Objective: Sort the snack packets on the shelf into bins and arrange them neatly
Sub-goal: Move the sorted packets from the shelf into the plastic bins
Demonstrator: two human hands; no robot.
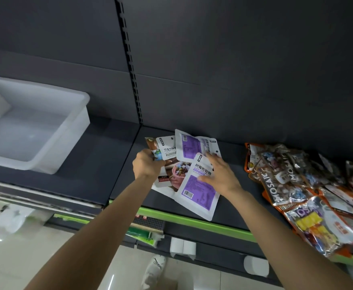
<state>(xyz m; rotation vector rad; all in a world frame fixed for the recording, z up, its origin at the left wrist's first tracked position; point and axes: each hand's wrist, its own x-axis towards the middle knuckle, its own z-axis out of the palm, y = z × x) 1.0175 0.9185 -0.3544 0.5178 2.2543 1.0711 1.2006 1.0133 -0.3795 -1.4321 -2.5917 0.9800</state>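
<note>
My left hand (pixel 147 165) grips a bunch of snack packets, a brown and white chocolate packet (pixel 168 152) among them, above the dark shelf (pixel 112 164). My right hand (pixel 218 174) holds a white and purple packet (pixel 199 191), thumb on its face and fingers reaching over its top edge. A second purple packet (pixel 192 146) lies behind it. A white plastic bin (pixel 75 114) stands on the shelf at the left, with nothing visible inside. A heap of glossy orange Mosaic packets (pixel 303 189) covers the shelf at the right.
The shelf's dark back panel rises behind, with a slotted upright (pixel 130 59) in the middle. A green strip (pixel 192 220) runs along the shelf's front edge. Below lie a lower shelf, white paper rolls (pixel 182 245), a pale tiled floor and a white shoe (pixel 153 268).
</note>
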